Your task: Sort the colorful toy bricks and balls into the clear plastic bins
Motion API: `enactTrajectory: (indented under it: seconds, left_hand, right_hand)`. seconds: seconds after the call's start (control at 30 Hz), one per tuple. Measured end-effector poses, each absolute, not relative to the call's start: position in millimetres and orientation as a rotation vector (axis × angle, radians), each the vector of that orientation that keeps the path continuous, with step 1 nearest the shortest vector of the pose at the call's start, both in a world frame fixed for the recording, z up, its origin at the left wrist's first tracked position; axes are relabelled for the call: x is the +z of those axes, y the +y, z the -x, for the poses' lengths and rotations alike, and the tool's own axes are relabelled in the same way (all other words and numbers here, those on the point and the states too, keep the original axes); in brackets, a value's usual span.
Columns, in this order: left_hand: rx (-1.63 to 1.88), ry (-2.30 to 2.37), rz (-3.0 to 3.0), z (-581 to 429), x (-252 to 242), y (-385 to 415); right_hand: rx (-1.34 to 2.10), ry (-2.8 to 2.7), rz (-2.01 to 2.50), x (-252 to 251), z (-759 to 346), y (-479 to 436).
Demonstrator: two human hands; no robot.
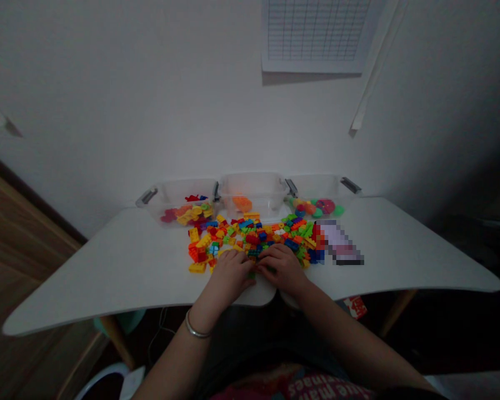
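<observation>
A pile of colourful plastic building bricks (252, 239) spreads over the white table (141, 266) in front of me. At the pile's near edge, my left hand (232, 273) and my right hand (286, 269) come together, fingers curled and fingertips almost meeting. A bit of green (252, 275) shows below the fingertips. What the fingers pinch is mostly hidden and too small to name. Yellow and red bricks lie left of my left hand; blue, green and orange ones lie beyond my right hand.
Against the wall stand three clear plastic bins: the left bin (173, 191) with red and yellow pieces, the middle bin (254, 183) with an orange piece, the right bin (316, 186) with round colourful pieces. A pixelated flat object (341, 241) lies right of the bricks.
</observation>
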State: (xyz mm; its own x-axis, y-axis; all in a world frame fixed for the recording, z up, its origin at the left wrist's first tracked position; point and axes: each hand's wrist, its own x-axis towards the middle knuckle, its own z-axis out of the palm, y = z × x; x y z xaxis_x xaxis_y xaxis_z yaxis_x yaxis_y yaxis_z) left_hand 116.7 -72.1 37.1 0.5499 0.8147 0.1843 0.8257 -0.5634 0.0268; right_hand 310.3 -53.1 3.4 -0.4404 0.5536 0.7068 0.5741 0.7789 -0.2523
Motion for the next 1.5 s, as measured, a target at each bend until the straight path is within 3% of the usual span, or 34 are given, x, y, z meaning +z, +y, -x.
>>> enactTrajectory:
  seconds: [0.3,0.43,0.7,0.87,1.23,1.5]
  left_hand:
    - [-0.276,-1.39,2.708,-119,34,-70]
    - [-0.449,-1.383,2.814,-112,36,-69]
    - [-1.589,-1.816,2.752,-82,54,-48]
    - [-2.265,-1.857,2.208,-66,66,-11]
    - [-1.752,-1.825,1.78,-20,81,38]
    - [-1.265,-1.985,1.839,-22,89,66]
  right_hand:
    - [-0.028,-2.123,0.836,2,-310,-52]
    - [-0.019,-2.12,0.833,2,-311,-52]
    - [0.002,-2.129,0.83,0,-312,-51]
    - [-0.004,-2.119,0.831,2,-312,-51]
    - [0.007,-2.177,0.827,-2,-310,-51]
    - [0.019,-2.16,0.845,-6,-312,-49]
